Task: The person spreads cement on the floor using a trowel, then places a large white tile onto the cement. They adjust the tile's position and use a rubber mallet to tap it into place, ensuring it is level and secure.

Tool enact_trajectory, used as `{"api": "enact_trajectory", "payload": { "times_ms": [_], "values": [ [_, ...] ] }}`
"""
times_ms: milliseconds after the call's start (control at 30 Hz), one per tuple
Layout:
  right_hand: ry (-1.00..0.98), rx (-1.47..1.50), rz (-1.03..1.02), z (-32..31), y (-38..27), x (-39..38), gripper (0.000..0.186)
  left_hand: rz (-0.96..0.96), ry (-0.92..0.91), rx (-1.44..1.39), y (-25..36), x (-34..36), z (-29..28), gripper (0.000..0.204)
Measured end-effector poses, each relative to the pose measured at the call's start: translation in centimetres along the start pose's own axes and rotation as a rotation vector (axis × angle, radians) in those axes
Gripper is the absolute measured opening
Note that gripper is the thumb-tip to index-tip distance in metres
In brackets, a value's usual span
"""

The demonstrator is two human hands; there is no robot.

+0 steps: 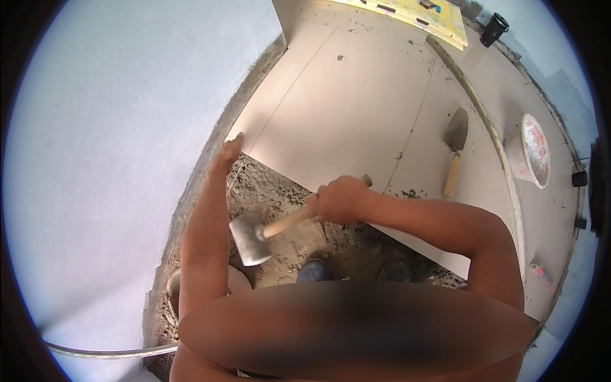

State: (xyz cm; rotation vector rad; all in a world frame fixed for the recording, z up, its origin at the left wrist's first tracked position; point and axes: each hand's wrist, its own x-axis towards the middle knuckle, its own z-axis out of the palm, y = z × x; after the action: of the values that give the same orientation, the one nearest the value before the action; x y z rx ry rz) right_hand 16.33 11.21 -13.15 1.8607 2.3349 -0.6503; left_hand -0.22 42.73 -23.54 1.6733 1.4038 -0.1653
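My right hand (342,200) is closed around the wooden handle of a mallet (251,240) with a thick grey head. The mallet head hangs over rough mortar (273,184), close to my left forearm. My left hand (227,156) is open, seen nearly edge-on, beside the wall's foot at the near corner of a large pale floor tile (318,121). Part of its fingers is hidden from this angle. A thin string line (237,170) runs next to that hand. Farther right, a trowel (456,132) with a wooden handle lies on the tiles.
A pale wall (127,140) rises along the left. On the right stand a long straight strip (474,95) and a stained white bucket (536,151). Yellow boards (433,20) and a black bin (494,30) are at the back. My shoes (313,270) are on the mortar bed.
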Motion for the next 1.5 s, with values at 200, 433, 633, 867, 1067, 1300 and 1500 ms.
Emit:
{"api": "enact_trajectory", "payload": {
  "times_ms": [200, 433, 633, 867, 1067, 1300, 1500],
  "values": [
    [0.067, 0.054, 0.075, -1.0, 1.2, -0.5, 0.04, 0.049, 0.023, -0.026, -1.6, 2.9, -0.3, 0.086],
    [-0.069, 0.063, 0.123, 1.1, 3.5, -3.9, 0.045, 0.029, -0.047, 0.021, -1.4, 3.0, 1.0, 0.087],
    [0.011, 0.094, 0.089, 0.6, 1.3, -5.1, 0.042, 0.085, 0.001, 0.058, -3.4, 4.3, 0.2, 0.087],
    [-0.02, 0.19, 0.26, 2.1, 2.8, -5.9, 0.046, 0.017, 0.039, 0.075, -2.0, 4.4, 1.0, 0.09],
    [-0.099, 0.186, 0.18, 0.5, 2.4, -5.8, 0.044, -0.006, 0.035, 0.058, -1.4, 2.6, 1.6, 0.097],
    [0.082, 0.451, 0.573, 0.0, 9.0, -5.9, 0.048, -0.029, 0.031, 0.03, -4.5, 5.9, 0.6, 0.098],
    [0.283, 0.484, 0.521, -1.6, 7.8, -10.7, 0.052, 0.082, -0.03, 0.08, -1.7, 3.2, 1.5, 0.091]
  ]
}}
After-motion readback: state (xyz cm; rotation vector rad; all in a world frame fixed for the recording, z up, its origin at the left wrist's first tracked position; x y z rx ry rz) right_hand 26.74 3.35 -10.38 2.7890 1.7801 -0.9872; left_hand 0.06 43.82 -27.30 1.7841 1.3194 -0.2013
